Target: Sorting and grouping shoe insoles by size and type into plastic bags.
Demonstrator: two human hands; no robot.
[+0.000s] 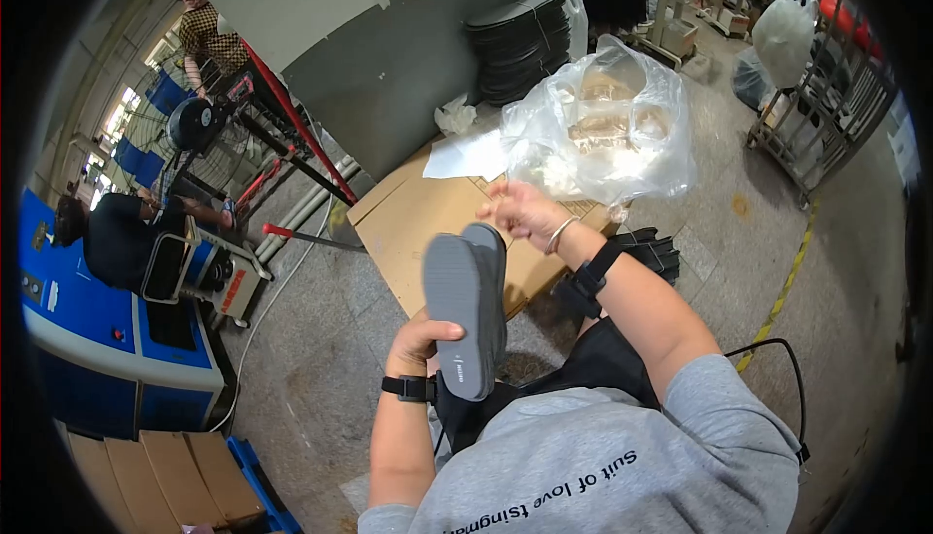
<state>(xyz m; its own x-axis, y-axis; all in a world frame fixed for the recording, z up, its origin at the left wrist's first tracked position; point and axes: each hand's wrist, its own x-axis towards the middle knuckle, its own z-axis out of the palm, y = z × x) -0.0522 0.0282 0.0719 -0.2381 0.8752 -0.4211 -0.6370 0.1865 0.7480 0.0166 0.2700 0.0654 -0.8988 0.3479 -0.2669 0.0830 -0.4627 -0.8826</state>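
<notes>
A pair of grey shoes is upright in my left hand, one pressed against the other. The nearer shoe turns its ribbed grey sole toward me, and my thumb lies across it. Of the second shoe only a strip shows behind, so its upper is mostly hidden. My right hand hovers just beyond the shoe toes, fingers loosely bent and apart, holding nothing that I can see. Below both hands lies a flat cardboard sheet. A clear plastic bag sits past my right hand, with white and brown contents.
A white sheet lies beside the bag. Dark flat pieces are stacked against a grey panel. At left, a person sits by a blue machine. Cartons stand lower left, a metal rack cart at right.
</notes>
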